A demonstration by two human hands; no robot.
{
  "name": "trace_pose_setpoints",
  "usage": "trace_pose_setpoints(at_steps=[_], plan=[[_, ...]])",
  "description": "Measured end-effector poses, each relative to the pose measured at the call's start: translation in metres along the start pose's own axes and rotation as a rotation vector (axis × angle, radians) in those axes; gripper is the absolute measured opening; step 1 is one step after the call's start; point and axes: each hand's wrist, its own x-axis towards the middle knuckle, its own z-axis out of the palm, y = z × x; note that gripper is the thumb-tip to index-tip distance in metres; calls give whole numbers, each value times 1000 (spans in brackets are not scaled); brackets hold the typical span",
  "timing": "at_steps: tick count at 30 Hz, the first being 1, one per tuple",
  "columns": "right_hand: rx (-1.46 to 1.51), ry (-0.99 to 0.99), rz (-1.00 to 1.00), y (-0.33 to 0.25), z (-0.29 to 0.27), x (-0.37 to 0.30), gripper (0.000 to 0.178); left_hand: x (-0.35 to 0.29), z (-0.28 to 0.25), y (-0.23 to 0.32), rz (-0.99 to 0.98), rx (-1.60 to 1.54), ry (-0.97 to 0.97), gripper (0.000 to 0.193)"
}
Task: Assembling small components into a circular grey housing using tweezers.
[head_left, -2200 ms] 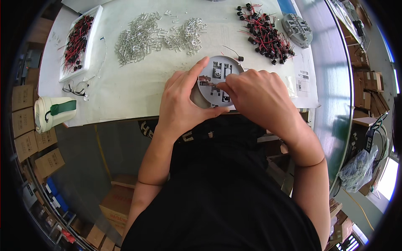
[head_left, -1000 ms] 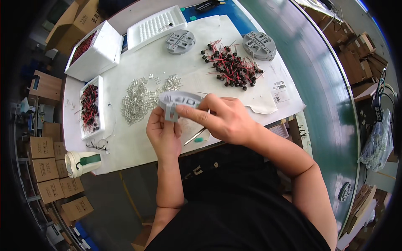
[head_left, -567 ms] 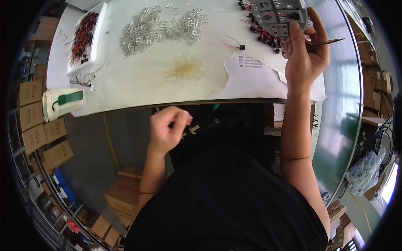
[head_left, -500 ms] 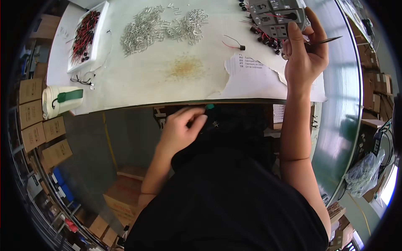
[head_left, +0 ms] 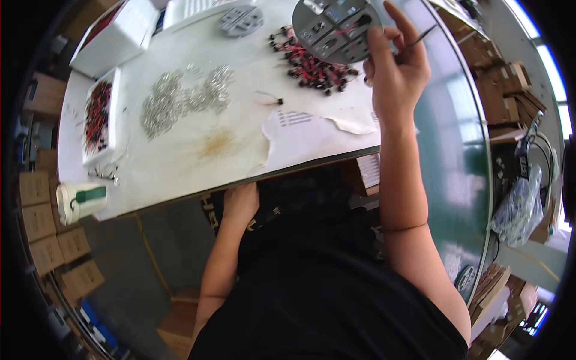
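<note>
My right hand (head_left: 399,75) is raised over the far right of the table, gripping a round grey plastic housing (head_left: 321,45) by its edge. Molded compartments cover the housing's visible face, and a short red wire lies in one. A thin dark pointed tool (head_left: 425,35) sticks out between the same hand's fingers; its other end is hidden. Beneath the housing spreads a pile of small black round parts with red and black wires (head_left: 318,75). My left hand (head_left: 241,203) is low at the table's front edge by my lap, its fingers hidden.
A heap of clear small U-shaped pieces (head_left: 174,102) lies mid-table, with torn white paper (head_left: 318,138) to its right. Another grey housing (head_left: 241,21) lies at the back. Leftward are a white foam tray (head_left: 114,114) of wired parts, eyeglasses (head_left: 105,174) and a cream pouch (head_left: 81,201).
The view has turned, showing more of the table's back. My left hand has gone from in front of the table to its edge, fingers out of sight. My right hand still holds the housing.
</note>
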Motion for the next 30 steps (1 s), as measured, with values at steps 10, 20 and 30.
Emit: trace_pose_setpoints(at_steps=[10,20,30], plan=[[-549,624,160,105,-389,147,28,-41,-94,39,394,-595,83,13],[-1084,176,211,86,-292,121,35,-6,-144,37,230,-1004,514,17],[-1134,-531,192,53,-22,69,32,47,-120,20,221,-962,570,19]])
